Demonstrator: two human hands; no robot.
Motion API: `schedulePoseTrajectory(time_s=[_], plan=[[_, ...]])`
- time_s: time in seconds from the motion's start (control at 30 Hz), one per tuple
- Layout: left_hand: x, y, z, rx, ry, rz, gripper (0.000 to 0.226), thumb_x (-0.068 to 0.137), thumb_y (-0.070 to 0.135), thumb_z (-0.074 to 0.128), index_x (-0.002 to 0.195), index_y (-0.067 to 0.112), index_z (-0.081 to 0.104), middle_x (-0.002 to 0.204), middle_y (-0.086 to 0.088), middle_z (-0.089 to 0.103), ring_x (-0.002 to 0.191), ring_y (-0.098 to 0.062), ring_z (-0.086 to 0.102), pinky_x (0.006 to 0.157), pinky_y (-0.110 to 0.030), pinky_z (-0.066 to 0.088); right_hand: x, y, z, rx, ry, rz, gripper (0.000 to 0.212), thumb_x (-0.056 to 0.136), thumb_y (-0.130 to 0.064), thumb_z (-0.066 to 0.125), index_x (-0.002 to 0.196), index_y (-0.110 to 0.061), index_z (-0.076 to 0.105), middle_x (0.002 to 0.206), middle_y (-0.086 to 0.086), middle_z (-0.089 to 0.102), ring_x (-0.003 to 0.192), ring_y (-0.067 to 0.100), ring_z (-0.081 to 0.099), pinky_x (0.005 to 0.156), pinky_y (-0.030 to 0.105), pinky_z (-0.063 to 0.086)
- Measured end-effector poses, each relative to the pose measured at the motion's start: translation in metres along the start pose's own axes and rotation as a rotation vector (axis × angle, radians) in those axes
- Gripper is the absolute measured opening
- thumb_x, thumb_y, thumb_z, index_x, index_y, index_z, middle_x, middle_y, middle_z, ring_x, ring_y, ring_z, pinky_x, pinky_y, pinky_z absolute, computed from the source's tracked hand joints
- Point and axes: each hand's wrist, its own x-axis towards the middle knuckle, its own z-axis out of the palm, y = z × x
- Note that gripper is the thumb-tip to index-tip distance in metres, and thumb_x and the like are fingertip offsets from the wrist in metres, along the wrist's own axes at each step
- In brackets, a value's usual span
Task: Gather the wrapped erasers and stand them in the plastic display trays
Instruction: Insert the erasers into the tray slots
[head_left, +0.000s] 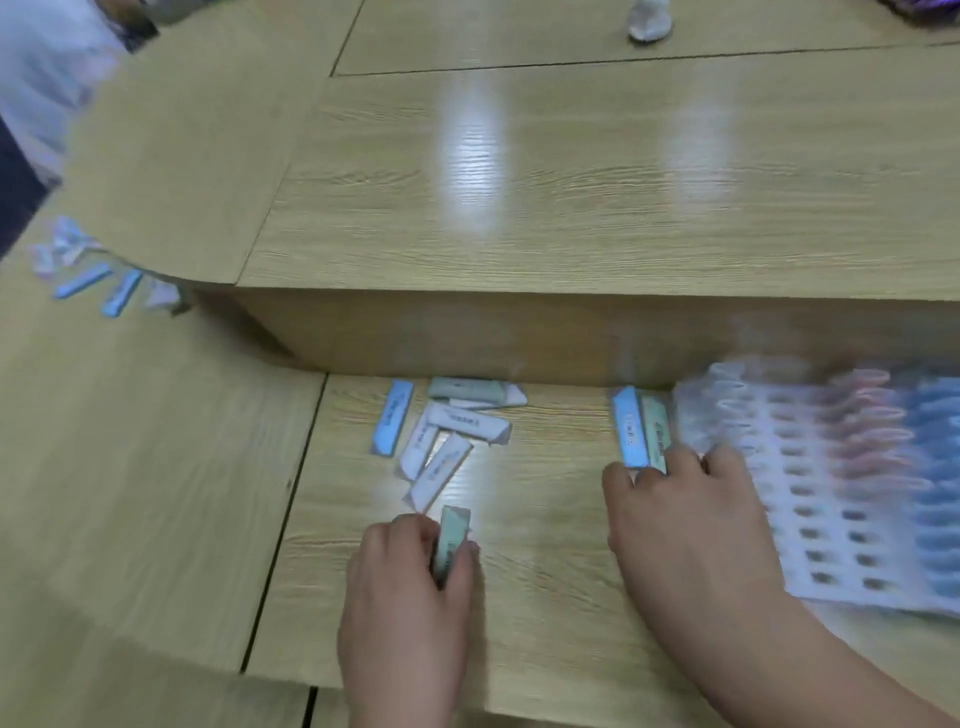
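A green wrapped eraser (454, 538) is gripped between the thumb and fingers of the left hand (410, 577), well left of the plastic display tray (810, 499). A blue and green eraser pair (641, 428), standing on edge just left of the tray, is pinched at its near end by the right hand (691, 525). A loose pile of erasers (447, 431) lies on the worktop (545, 519), further left of the tray.
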Motion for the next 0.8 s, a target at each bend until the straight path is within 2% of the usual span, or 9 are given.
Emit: schedulePoseTrajectory(time_s=[0.07,0.13,0.23,0.37,0.47,0.53,0.67,0.73,0.8], plan=[[0.002,0.003,0.0,-0.021,0.003,0.025,0.025,0.075,0.037,0.078,0.084,0.031,0.055,0.085,0.006,0.055,0.086,-0.025,0.06,0.068,-0.036,0.048,-0.001,-0.002,0.005,-0.014,0.032,0.026,0.028,0.053,0.001,0.057,0.076,-0.007,0.072,0.048,0.011,0.055,0.048,0.028,0.054,0.06,0.035,0.018],[0.004,0.006,0.0,-0.057,0.001,0.059,0.024,0.076,0.034,0.078,0.08,0.032,0.054,0.081,0.011,0.056,0.081,-0.02,0.06,0.063,-0.035,0.048,0.001,-0.006,0.006,0.03,0.059,0.047,0.04,0.051,0.002,0.065,0.09,-0.008,0.073,0.051,0.011,0.057,0.045,0.029,0.054,0.057,0.034,0.02],[0.01,0.011,-0.001,-0.198,-0.068,0.019,0.02,0.081,0.03,0.076,0.082,0.035,0.057,0.077,0.015,0.061,0.075,-0.005,0.059,0.062,-0.029,0.048,0.007,-0.012,0.006,0.103,0.038,0.028,0.042,0.038,-0.007,0.089,0.07,-0.014,0.062,0.052,0.005,0.054,0.044,0.027,0.054,0.055,0.03,0.023],[0.017,0.024,-0.01,-0.542,-0.185,-0.05,0.03,0.087,0.018,0.072,0.105,0.042,0.069,0.091,0.025,0.068,0.085,0.003,0.065,0.07,-0.011,0.048,0.005,-0.008,0.002,0.251,-0.045,-0.061,0.042,0.044,-0.018,0.093,0.069,-0.025,0.06,0.066,-0.005,0.052,0.049,0.02,0.054,0.052,0.027,0.027],[0.021,0.046,-0.022,-0.707,-0.234,-0.038,0.024,0.088,0.009,0.07,0.093,0.031,0.074,0.086,0.014,0.073,0.08,-0.001,0.068,0.068,-0.012,0.05,-0.004,0.01,-0.012,0.546,0.026,-0.074,0.014,0.081,-0.042,0.066,0.093,-0.036,0.063,0.088,-0.014,0.053,0.062,0.013,0.06,0.048,0.028,0.044],[0.022,0.065,-0.03,-0.775,-0.228,-0.004,0.019,0.087,0.008,0.071,0.085,0.027,0.074,0.08,0.007,0.073,0.074,-0.007,0.067,0.066,-0.018,0.051,-0.01,0.032,-0.027,0.763,0.049,-0.06,0.026,0.09,-0.047,0.046,0.108,-0.042,0.064,0.094,-0.021,0.053,0.077,0.002,0.06,0.062,0.022,0.048],[0.014,0.115,-0.036,-0.861,-0.218,0.098,0.006,0.08,0.025,0.076,0.083,0.03,0.076,0.078,0.006,0.071,0.072,-0.013,0.063,0.067,-0.026,0.05,-0.028,0.099,-0.048,0.955,0.124,0.036,0.038,0.096,-0.016,0.05,0.114,-0.046,0.067,0.102,-0.022,0.056,0.094,-0.001,0.058,0.072,0.004,0.041],[0.005,0.145,-0.032,-0.913,-0.23,0.166,0.013,0.072,0.033,0.075,0.085,0.031,0.076,0.079,-0.001,0.072,0.071,-0.014,0.064,0.066,-0.027,0.052,-0.04,0.136,-0.052,0.896,0.126,0.106,0.053,0.094,-0.005,0.048,0.117,-0.051,0.063,0.106,-0.024,0.059,0.096,-0.002,0.059,0.073,0.003,0.042],[-0.006,0.17,-0.02,-0.981,-0.286,0.21,0.012,0.074,0.03,0.074,0.086,0.028,0.075,0.076,-0.006,0.071,0.066,-0.009,0.062,0.061,-0.019,0.051,-0.052,0.17,-0.049,0.86,0.164,0.177,0.052,0.09,-0.012,0.052,0.114,-0.057,0.059,0.1,-0.024,0.065,0.089,0.001,0.063,0.072,0.011,0.046]])
